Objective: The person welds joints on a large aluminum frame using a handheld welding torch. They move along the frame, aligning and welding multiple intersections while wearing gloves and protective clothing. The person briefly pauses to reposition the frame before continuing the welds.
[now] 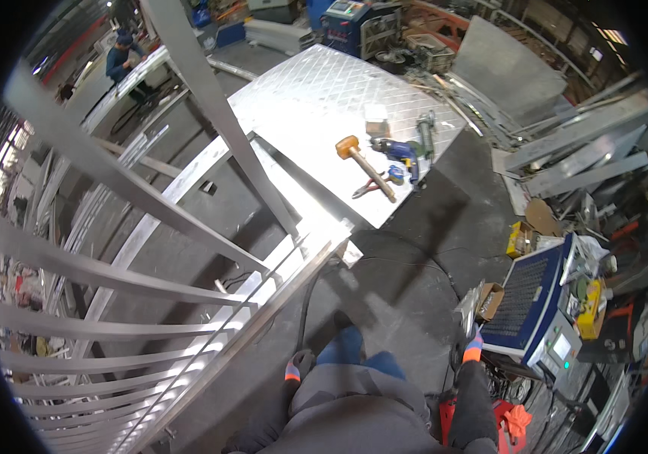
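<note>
My left hand (300, 365), in a dark glove with an orange cuff band, hangs beside my left leg, close to the long metal frame (263, 291). Its fingers are too dark to make out. My right hand (466, 349), gloved the same way, is out to the right at the near left corner of a blue-and-white machine (520, 303). Whether it touches or holds anything is unclear. Just beyond it are a small open cardboard box (489, 301) and some pale, thin pieces (469, 309).
Upright grey bars (142, 197) rise on my left. Ahead, a white metal table (301, 98) bears an orange-headed mallet (365, 166), a blue power drill (394, 149), a grinder-like tool (425, 135) and red-handled pliers (370, 186). Cables (422, 253) cross the floor. A person (121, 59) works far left.
</note>
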`<state>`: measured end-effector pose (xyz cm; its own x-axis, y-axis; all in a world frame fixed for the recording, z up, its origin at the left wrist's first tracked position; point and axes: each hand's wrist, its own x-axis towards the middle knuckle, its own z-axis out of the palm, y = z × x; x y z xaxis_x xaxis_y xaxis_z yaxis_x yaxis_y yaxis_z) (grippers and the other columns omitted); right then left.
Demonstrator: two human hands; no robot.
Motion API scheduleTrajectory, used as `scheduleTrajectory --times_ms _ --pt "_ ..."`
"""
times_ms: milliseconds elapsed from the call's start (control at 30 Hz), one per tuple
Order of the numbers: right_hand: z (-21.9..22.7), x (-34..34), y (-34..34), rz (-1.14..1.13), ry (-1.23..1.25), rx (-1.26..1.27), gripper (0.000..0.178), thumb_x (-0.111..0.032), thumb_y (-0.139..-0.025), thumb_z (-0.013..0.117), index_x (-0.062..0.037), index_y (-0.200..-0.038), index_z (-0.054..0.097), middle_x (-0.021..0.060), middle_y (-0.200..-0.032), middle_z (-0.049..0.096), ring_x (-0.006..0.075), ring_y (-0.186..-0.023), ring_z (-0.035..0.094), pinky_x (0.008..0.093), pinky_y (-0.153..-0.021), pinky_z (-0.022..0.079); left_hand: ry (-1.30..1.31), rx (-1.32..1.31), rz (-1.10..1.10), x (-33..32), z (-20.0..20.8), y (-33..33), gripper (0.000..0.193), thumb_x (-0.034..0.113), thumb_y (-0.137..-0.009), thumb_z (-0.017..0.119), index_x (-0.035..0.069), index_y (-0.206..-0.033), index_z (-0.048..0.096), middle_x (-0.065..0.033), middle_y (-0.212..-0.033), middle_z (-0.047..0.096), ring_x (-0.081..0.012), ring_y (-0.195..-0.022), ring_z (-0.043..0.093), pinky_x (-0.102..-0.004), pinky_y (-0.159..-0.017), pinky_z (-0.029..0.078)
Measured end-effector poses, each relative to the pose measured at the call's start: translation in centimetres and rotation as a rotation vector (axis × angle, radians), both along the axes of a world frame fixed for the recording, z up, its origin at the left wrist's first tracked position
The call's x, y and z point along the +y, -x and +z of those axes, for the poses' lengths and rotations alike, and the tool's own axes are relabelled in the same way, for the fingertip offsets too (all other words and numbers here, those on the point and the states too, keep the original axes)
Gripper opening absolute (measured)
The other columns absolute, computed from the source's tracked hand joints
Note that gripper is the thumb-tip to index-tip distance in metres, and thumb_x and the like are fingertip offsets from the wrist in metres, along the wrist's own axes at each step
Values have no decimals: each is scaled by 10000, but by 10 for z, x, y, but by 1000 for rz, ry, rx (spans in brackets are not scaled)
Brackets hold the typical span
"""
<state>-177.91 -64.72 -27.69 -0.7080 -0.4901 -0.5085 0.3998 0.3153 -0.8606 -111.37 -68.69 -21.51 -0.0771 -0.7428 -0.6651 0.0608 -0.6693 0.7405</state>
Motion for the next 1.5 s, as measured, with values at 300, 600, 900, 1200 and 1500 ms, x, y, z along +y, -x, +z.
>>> scheduleTrajectory --times_ms 300,600,900,1200,1500 --pt "209 -416 -130 802 41 818 503 -421 -873 758 -97 -1249 675 231 -979 744 390 -909 735 452 -812 571 -198 -186 320 -46 72 2 258 176 -1022 585 41 -1212 698 -50 -936 733 -129 -845 664 -290 -729 533" --pt "156 -729 -248 1155 -120 1000 655 -524 -855 747 -103 -1347 646 274 -1207 687 443 -1148 649 492 -997 509 -195 -874 -190 -18 105 79 339 366 -1013 596 62 -958 735 -115 -894 733 -270 -830 670 -410 -787 515" --pt "84 -802 -281 1305 -371 1107 737 -374 -836 796 -166 -1488 523 277 -1445 564 427 -1248 623 453 -1032 507 -271 -498 508 18 98 137 321 376 -997 628 117 -1146 745 -112 -1099 757 -252 -1005 705 -408 -881 552" --pt "180 -792 -302 1125 91 1298 644 -504 -903 721 -46 -1336 588 258 -1228 661 424 -1183 629 488 -995 508 -236 -516 517 70 63 147 408 313 -1028 506 44 -1303 642 -158 -1282 676 -324 -1185 616 -424 -1006 484" --pt "339 -498 -393 1302 752 510 228 -122 -1026 626 11 -1203 683 67 -1020 703 123 -936 636 290 -838 520 -49 -40 1336 172 -23 141 431 305 -1044 453 54 -1353 618 -139 -1279 686 -321 -1126 647 -422 -954 512"
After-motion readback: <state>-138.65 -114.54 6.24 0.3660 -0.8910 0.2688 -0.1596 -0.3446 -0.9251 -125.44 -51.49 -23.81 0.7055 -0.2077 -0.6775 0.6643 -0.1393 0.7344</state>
